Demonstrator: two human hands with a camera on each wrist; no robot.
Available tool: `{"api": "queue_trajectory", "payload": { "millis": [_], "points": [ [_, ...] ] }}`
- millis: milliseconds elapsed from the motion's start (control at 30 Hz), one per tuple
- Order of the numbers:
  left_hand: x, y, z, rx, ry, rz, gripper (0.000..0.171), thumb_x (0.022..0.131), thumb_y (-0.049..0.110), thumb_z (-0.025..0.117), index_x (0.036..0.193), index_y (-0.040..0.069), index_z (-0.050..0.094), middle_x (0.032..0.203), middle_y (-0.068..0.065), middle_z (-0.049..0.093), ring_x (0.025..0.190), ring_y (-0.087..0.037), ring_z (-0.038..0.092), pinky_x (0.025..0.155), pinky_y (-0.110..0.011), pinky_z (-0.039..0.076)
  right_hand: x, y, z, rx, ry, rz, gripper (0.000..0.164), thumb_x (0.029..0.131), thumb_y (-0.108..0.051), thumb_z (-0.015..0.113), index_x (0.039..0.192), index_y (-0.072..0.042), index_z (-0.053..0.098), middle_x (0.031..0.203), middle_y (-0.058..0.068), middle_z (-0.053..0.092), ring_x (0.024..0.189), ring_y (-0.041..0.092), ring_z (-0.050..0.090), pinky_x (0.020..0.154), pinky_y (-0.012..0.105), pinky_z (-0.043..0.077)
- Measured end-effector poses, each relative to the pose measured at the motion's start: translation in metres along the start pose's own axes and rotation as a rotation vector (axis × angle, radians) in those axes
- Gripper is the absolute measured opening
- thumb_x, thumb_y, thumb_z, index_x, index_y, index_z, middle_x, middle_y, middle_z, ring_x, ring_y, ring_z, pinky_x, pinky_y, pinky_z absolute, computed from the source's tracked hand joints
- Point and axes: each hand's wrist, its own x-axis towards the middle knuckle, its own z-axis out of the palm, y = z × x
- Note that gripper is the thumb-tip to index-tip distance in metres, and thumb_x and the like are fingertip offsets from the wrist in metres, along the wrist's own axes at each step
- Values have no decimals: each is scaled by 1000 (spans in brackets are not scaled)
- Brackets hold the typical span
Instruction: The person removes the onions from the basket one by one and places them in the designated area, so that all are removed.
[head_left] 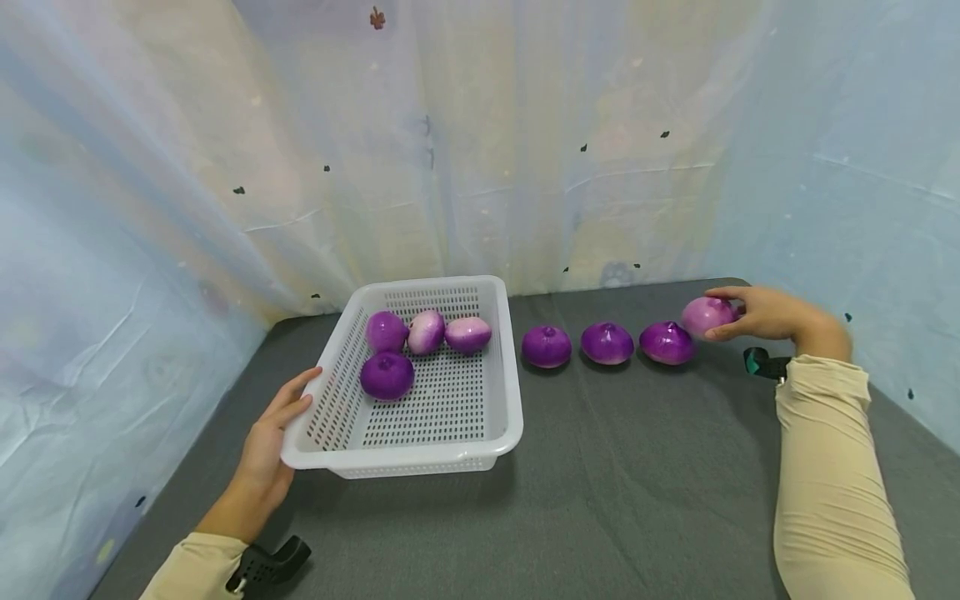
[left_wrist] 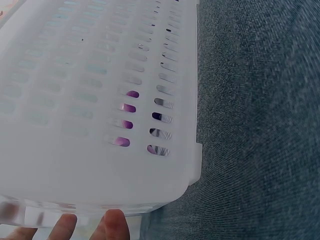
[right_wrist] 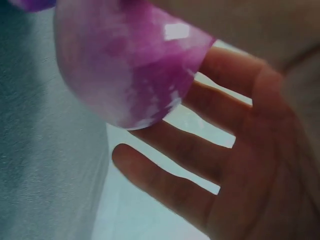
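My right hand (head_left: 772,315) grips a glossy pinkish-purple onion (head_left: 707,316) between thumb and fingers at the right end of a row. In the right wrist view, the onion (right_wrist: 125,65) lies against the fingers, which are spread apart. Beside it on the cloth sit three darker purple onions, the nearest (head_left: 667,342) right at its left, then a second (head_left: 607,343) and a third (head_left: 546,347). At the left, my left hand (head_left: 266,454) holds the rim of a white perforated plastic basket (head_left: 504,375); in the left wrist view its fingertips (left_wrist: 116,225) are at the rim.
Inside the basket are several onions: a dark purple one (head_left: 387,376), a purple one (head_left: 386,332) and paler ones (head_left: 468,334) along the back. Grey cloth (head_left: 585,500) covers the table. A pale patterned curtain (head_left: 480,150) hangs behind and at both sides.
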Motion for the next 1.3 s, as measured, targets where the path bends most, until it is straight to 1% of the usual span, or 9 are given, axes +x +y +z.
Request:
{"api": "queue_trajectory", "payload": {
  "millis": [233, 400, 600, 800, 1033, 1233, 1300],
  "points": [
    [0, -1, 0, 0, -7, 6, 48, 109, 33, 35, 155, 23, 27, 143, 9, 37, 116, -1, 57, 85, -27, 52, 4, 7, 6, 11, 2, 7, 89, 87, -42, 75, 149, 6, 32, 139, 41, 39, 119, 55, 49, 91, 65, 46],
    [1, -1, 0, 3, -2, 3, 49, 109, 34, 35, 156, 23, 27, 144, 9, 37, 116, -1, 57, 85, -27, 52, 5, 12, 9, 2, 4, -4, 87, 87, -40, 75, 147, 8, 34, 139, 42, 40, 120, 56, 49, 92, 66, 45],
    [0, 0, 0, 5, 3, -4, 49, 109, 34, 35, 156, 23, 27, 145, 9, 36, 116, 0, 56, 86, -27, 52, 7, 20, 16, 5, -23, 1, 85, 88, -37, 75, 145, 11, 36, 138, 43, 40, 120, 56, 50, 92, 65, 45],
    [1, 0, 0, 8, 5, -5, 49, 109, 34, 35, 156, 23, 27, 145, 8, 35, 116, 0, 56, 86, -27, 52, 7, 23, 18, 14, -30, 9, 85, 88, -38, 75, 146, 10, 35, 139, 42, 40, 120, 57, 49, 92, 65, 45],
    [0, 0, 1, 13, 4, -4, 49, 109, 35, 35, 156, 23, 26, 146, 7, 34, 116, 0, 56, 86, -27, 52, 7, 25, 22, 50, -78, 30, 86, 88, -40, 74, 147, 8, 34, 141, 42, 36, 123, 59, 44, 93, 66, 44],
    [-1, -1, 1, 6, -1, 5, 49, 109, 35, 34, 156, 23, 26, 146, 8, 35, 116, 0, 56, 86, -27, 52, 8, 28, 25, 42, -82, 37, 86, 87, -43, 74, 147, 6, 36, 142, 42, 37, 125, 59, 41, 92, 68, 42],
    [-1, -1, 1, 1, -5, 7, 49, 109, 34, 34, 156, 23, 26, 145, 8, 35, 117, 0, 56, 86, -27, 52, 8, 28, 25, 48, -84, 29, 86, 87, -42, 74, 147, 6, 35, 142, 42, 36, 125, 59, 41, 92, 69, 42]
  ]
}}
